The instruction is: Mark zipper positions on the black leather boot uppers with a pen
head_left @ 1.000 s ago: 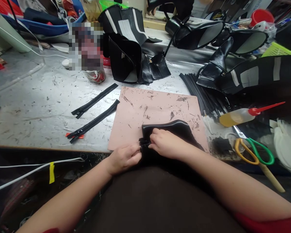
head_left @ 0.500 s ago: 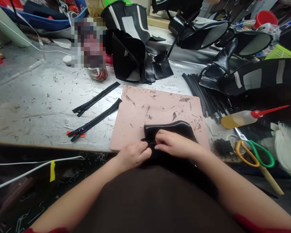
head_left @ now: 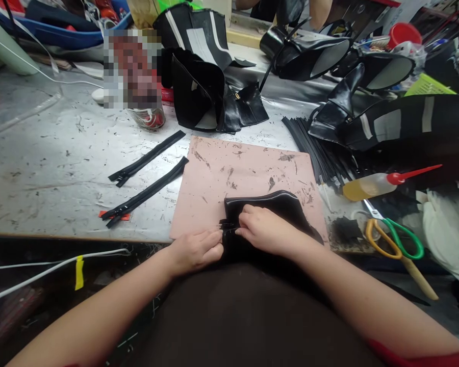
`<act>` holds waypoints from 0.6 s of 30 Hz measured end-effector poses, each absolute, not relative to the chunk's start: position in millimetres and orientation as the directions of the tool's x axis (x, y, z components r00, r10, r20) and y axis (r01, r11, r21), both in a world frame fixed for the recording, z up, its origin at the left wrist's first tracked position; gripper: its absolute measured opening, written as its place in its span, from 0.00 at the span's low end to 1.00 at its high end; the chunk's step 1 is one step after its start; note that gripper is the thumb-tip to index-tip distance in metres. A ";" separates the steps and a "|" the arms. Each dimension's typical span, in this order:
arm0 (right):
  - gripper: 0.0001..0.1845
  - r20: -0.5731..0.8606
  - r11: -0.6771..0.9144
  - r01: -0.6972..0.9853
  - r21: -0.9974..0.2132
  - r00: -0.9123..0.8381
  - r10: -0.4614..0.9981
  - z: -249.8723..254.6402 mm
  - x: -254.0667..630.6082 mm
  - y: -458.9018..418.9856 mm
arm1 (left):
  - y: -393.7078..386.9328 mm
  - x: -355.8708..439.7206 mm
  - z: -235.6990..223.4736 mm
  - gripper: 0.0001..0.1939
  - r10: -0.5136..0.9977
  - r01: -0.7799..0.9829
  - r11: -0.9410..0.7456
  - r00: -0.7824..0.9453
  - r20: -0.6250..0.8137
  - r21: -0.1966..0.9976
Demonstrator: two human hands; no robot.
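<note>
A glossy black leather piece (head_left: pixel 279 200), which looks like a boot upper, lies folded at the near edge of the pink cutting board (head_left: pixel 214 168). At its left edge is a short stretch of black zipper (head_left: pixel 228 224). My left hand (head_left: pixel 197 250) is closed in a pinch on the zipper's outer end. My right hand (head_left: pixel 265 229) rests on the leather with fingers curled, thumb and forefinger pressed where zipper and leather meet. The near part of the leather is hidden against the dark apron. Two loose black zippers (head_left: pixel 147 157) lie left of the board.
At the right are scissors (head_left: pixel 396 239), a glue bottle (head_left: pixel 371 186) with a red nozzle and a bundle of black zippers (head_left: pixel 309 145). Black boot uppers (head_left: pixel 197 92) stand behind the board. A plastic cup (head_left: pixel 147 117) stands back left. Parts of another person show at the far side.
My left hand has moved left, away from the right hand, and more of the zipper shows between them. The right hand stays on the leather. The whole view has shifted slightly.
</note>
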State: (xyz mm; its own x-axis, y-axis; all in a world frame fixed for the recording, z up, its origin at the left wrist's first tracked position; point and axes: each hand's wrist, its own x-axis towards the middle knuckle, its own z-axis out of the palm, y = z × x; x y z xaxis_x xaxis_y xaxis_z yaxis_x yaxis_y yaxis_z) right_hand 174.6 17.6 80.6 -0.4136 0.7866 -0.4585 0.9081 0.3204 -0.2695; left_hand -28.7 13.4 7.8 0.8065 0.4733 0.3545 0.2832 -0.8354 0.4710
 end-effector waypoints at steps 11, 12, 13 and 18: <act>0.12 -0.464 0.347 0.927 -0.141 -0.372 0.804 76.8 166.6 16.3 | 3.5 -12.4 12.4 0.06 0.264 0.374 -0.927 0.718 0.644 -0.036; 0.12 -0.461 0.347 0.927 -0.144 -0.373 0.805 76.4 167.1 16.3 | 3.3 -12.5 11.9 0.06 0.269 0.379 -0.925 0.718 0.641 -0.036; 0.12 -0.458 0.345 0.927 -0.148 -0.373 0.807 76.0 167.5 16.4 | 3.0 -12.8 11.1 0.06 0.273 0.383 -0.923 0.719 0.639 -0.037; 0.12 -0.455 0.329 0.930 -0.162 -0.366 0.811 74.7 166.2 16.9 | 3.1 -12.6 6.4 0.06 0.275 0.397 -0.916 0.726 0.630 -0.059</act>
State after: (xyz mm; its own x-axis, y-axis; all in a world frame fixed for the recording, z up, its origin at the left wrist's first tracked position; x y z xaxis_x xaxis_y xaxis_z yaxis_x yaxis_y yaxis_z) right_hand 166.2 16.9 74.7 -0.3661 0.8115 -0.4555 0.9304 0.3288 -0.1620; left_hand -12.6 3.1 6.4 0.7264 0.2748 0.6299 0.3975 -0.9157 -0.0588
